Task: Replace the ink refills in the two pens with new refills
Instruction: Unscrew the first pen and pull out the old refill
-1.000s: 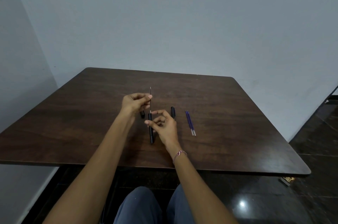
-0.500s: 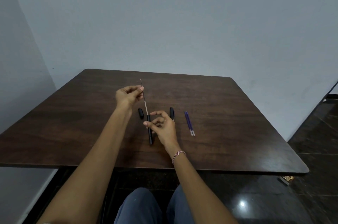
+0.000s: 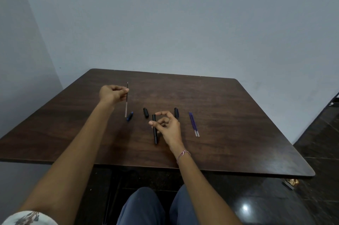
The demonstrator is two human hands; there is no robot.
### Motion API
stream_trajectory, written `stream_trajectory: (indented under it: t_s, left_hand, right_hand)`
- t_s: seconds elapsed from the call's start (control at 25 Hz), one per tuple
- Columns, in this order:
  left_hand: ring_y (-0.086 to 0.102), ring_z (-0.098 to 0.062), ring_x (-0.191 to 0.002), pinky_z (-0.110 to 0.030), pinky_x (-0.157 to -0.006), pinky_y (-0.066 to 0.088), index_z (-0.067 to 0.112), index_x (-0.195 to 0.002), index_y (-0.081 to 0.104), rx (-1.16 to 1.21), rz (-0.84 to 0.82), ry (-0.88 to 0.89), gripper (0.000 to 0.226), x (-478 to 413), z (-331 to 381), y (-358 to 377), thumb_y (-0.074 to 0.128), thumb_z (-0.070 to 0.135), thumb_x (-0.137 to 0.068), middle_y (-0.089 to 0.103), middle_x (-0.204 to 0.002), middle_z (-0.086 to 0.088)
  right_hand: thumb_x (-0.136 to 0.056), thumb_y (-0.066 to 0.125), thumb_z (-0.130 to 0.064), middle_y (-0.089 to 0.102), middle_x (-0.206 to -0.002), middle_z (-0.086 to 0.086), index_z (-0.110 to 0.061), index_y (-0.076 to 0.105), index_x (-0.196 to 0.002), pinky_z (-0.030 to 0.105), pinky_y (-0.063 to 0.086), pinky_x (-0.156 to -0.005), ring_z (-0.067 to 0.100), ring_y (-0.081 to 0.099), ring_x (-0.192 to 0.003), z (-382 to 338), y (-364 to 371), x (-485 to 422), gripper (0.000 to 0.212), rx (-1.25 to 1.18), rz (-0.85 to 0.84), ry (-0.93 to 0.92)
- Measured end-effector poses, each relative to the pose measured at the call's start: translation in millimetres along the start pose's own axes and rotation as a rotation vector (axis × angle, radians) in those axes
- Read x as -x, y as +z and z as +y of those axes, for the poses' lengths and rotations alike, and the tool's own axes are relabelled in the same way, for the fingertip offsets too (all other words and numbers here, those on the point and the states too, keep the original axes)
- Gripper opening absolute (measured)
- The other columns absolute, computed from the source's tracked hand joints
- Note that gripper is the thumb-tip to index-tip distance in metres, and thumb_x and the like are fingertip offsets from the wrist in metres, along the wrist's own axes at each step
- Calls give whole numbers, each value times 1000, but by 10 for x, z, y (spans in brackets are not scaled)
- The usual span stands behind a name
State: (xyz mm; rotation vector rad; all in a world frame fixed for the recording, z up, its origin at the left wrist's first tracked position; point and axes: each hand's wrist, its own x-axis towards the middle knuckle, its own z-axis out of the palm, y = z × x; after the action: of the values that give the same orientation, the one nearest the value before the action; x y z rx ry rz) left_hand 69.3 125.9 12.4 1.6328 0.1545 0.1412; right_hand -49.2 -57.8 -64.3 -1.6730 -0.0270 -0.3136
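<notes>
Head view: left hand point(image 3: 112, 94) pinches a thin old refill point(image 3: 126, 99) between thumb and fingertips, holding it nearly upright above the dark wooden table point(image 3: 229, 114). Right hand point(image 3: 167, 127) grips a black pen barrel point(image 3: 155, 129), fingers closed around its upper part. A small blue piece point(image 3: 129, 116) lies just beside the refill's lower end. A black cap point(image 3: 146, 112) lies between the hands. A second black pen point(image 3: 176, 113) lies just behind the right hand. Two purple new refills point(image 3: 193, 123) lie side by side, touching, to the right.
</notes>
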Motion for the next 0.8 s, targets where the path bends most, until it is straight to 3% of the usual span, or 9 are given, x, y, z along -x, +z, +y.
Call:
stream_trajectory:
  t_s: [0.12,0.32,0.44,0.64,0.8]
  left_hand:
    - [61,-16,-66,-21,-54,56,-6,-87,65,-237,-18,-36,14,-102,-54,-154,72,2,-77,65,-85,-13]
    - [60,-15,-62,-28,-69,55,2,-83,71,-577,-18,-44,14,-171,-196,-264,76,11,-75,65,-72,-8]
    - [65,-20,-77,-34,-75,54,7,-82,73,-755,-15,-33,13,-180,-324,-281,77,17,-76,67,-75,-7]
    - [66,-19,-65,-35,-73,59,4,-78,72,-799,15,-94,11,-181,-437,-270,76,14,-77,68,-73,-10]
    - [67,-20,-67,-37,-76,59,5,-80,71,-853,11,-71,12,-208,-487,-292,76,16,-76,69,-74,-10]
  right_hand:
    - [-77,77,-20,66,-73,6,-29,58,-96,26,56,-64,13,65,-73,-11,-2,1,28,1,7,1]
    - [-78,76,-21,70,-83,17,-30,57,-96,27,57,-65,23,68,-81,-25,-5,13,28,-5,16,5]
    - [-78,76,-21,70,-84,18,-30,57,-96,24,57,-64,25,69,-83,-24,-3,7,28,-10,15,6]
    - [-77,77,-21,70,-85,17,-26,57,-102,21,55,-62,22,69,-83,13,-1,-9,32,-34,20,15]
    - [-77,77,-21,70,-85,16,-23,56,-109,24,56,-65,21,68,-82,39,2,-26,38,-40,25,28]
